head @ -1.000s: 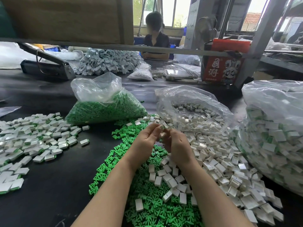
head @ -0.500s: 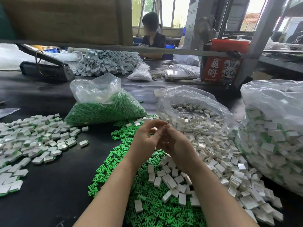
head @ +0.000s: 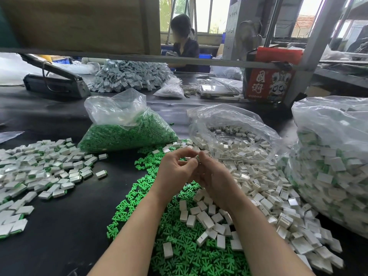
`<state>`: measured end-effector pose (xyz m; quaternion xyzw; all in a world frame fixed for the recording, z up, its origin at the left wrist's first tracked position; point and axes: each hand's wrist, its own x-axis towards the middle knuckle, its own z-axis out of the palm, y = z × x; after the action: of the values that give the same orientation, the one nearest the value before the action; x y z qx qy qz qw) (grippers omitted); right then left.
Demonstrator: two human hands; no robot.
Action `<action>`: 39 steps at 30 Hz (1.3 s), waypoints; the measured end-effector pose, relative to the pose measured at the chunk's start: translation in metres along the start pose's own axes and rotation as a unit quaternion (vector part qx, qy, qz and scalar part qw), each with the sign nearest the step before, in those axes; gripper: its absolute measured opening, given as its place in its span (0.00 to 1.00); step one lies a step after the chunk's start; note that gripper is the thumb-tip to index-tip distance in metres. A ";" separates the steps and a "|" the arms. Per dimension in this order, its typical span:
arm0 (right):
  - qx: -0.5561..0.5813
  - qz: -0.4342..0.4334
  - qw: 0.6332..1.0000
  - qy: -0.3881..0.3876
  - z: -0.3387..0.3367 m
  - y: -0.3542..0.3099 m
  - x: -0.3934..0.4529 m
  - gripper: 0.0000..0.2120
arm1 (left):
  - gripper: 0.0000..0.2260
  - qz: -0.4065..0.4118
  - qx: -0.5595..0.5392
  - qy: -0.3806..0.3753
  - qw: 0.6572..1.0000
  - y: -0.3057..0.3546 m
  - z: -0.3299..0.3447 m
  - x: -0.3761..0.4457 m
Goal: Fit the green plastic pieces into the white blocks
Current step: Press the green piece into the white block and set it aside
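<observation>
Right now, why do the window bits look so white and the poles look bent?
Head view: daylight blows out the windows behind; the wide lens bows the shelf bar and tilts the post near the edges; the clear bags catch soft glare.

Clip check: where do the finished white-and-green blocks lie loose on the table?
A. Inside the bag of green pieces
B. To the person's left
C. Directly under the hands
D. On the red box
B: the finished blocks, white with green edges showing, are spread on the black table to the left, while under the hands lie loose green pieces and plain white blocks.
</observation>
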<state>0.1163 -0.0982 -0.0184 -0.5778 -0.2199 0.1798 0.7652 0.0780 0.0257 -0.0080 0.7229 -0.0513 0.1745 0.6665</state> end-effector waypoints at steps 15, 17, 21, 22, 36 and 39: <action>-0.006 -0.001 0.999 -0.043 -0.004 0.003 0.001 0.20 | 0.08 -0.027 -0.014 0.020 0.999 0.005 0.001 0.000; -0.002 -0.001 0.999 -0.046 -0.005 0.003 0.000 0.19 | 0.08 -0.037 -0.036 0.025 0.998 0.004 0.002 0.001; -0.017 -0.004 0.999 -0.046 -0.004 0.001 -0.001 0.20 | 0.08 -0.060 -0.077 0.030 0.995 0.001 0.004 0.002; -0.032 -0.008 0.999 -0.040 -0.004 0.001 -0.001 0.19 | 0.07 -0.062 -0.079 0.029 0.995 0.001 0.005 0.003; -0.084 -0.047 0.995 0.005 -0.001 0.002 -0.003 0.15 | 0.09 -0.089 -0.164 0.029 0.982 -0.010 0.010 0.004; -0.086 -0.054 0.995 0.014 0.000 0.002 -0.004 0.12 | 0.09 -0.090 -0.164 0.025 0.982 -0.011 0.010 0.004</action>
<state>0.1128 -0.0998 -0.0212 -0.6316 -0.2542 0.1105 0.7241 0.0868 0.0172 -0.0180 0.6005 0.0027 0.1210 0.7904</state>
